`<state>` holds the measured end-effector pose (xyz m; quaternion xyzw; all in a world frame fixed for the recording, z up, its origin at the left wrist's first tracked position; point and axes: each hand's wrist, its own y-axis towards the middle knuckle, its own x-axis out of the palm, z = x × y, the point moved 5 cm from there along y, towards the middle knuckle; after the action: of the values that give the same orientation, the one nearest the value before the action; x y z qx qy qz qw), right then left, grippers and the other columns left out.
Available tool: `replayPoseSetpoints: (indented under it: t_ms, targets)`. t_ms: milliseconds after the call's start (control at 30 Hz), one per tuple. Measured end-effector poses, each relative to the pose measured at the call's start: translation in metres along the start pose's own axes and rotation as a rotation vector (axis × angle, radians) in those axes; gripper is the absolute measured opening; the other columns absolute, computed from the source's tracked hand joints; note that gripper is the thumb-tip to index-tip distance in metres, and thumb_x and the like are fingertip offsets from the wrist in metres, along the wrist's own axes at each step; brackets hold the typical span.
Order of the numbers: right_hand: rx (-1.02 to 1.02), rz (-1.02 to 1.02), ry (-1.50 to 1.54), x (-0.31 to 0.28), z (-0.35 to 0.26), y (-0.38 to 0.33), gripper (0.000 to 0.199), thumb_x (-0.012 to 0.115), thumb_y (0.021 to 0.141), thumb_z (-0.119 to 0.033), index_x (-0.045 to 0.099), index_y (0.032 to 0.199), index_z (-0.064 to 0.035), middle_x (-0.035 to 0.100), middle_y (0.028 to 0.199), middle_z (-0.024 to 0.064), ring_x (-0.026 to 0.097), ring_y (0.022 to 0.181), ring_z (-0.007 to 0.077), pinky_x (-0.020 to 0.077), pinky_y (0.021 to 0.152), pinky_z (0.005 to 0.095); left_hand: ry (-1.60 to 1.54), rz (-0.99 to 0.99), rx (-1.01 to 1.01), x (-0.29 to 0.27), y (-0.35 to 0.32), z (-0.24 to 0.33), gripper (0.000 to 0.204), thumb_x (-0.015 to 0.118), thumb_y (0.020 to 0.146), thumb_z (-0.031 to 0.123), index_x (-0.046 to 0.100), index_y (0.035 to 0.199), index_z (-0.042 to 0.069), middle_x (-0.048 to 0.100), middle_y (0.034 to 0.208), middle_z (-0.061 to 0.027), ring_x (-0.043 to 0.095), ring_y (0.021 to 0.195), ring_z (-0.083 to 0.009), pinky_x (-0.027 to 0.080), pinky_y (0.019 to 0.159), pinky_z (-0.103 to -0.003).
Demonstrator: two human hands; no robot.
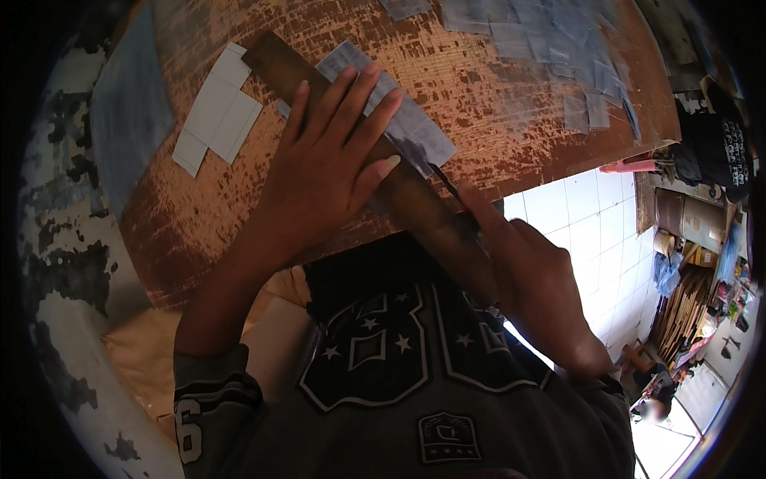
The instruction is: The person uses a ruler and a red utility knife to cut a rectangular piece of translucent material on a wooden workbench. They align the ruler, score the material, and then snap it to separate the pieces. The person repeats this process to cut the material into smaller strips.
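A long brown flat bar [275, 64] lies slantwise across the worn table [207, 223], its near end reaching past the table's front edge towards my body. My left hand [323, 152] rests on the bar with its fingers stretched out, and the fingertips reach over a blue-grey strip of sheet material [423, 132] that lies along the bar's right edge. In my closed right hand [531, 279] is a thin dark knife [444, 180]. Its tip meets the near corner of the strip, beside the bar. My right palm hides most of the handle.
White pattern pieces [219, 116] with drawn lines lie left of the bar. A larger blue-grey sheet [132, 112] covers the table's left side. Many cut pieces [527, 40] overlap at the far right. Beyond the table are white floor tiles [570, 211], stacked sticks [682, 311] and another person [658, 391].
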<state>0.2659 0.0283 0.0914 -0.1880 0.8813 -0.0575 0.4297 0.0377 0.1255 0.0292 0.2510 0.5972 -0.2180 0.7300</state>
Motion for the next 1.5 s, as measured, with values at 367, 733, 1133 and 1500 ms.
replayPoseSetpoints:
  t_ms: [367,733,1133,1500]
  targets:
    - [-0.134,0.133,0.014,0.021,-0.004,0.024,0.069,0.081,0.096,-0.006,0.055,0.16,-0.0046,0.076,0.097,0.0171,0.076,0.083,0.0312,0.0615,0.071,0.0431,-0.031,-0.005,-0.014,-0.002,0.0,0.002,0.065,0.05,0.115,0.048,0.038,0.173,0.021,0.03,0.181,-0.0107,0.025,0.169,-0.0311,0.015,0.136,-0.064]
    - [-0.115,0.08,-0.006,0.019,-0.008,0.024,0.073,0.067,0.101,-0.003,0.047,0.168,-0.0203,0.07,0.101,0.0151,0.076,0.074,0.0371,0.0617,0.064,0.0484,-0.02,0.0,-0.008,-0.001,0.0,0.002,0.065,0.05,0.115,0.049,0.038,0.173,0.02,0.031,0.181,-0.012,0.027,0.168,-0.0313,0.016,0.136,-0.064]
    - [0.013,-0.036,-0.108,0.018,0.002,-0.012,0.08,0.065,0.096,0.004,0.045,0.169,-0.0204,0.064,0.094,0.0154,0.07,0.065,0.0365,0.0569,0.057,0.0472,0.004,0.003,0.007,-0.002,0.002,0.002,0.065,0.043,0.115,0.05,0.041,0.171,0.017,0.032,0.18,-0.014,0.028,0.168,-0.0337,0.015,0.136,-0.064]
    - [-0.042,0.071,-0.01,-0.001,0.0,0.01,0.073,0.078,0.096,-0.003,0.052,0.163,-0.0135,0.077,0.11,0.0183,0.08,0.095,0.0344,0.0642,0.079,0.0447,-0.005,0.006,-0.003,-0.001,0.002,0.0,0.065,0.043,0.115,0.052,0.042,0.171,0.019,0.032,0.181,-0.0118,0.027,0.168,-0.0334,0.015,0.137,-0.063]
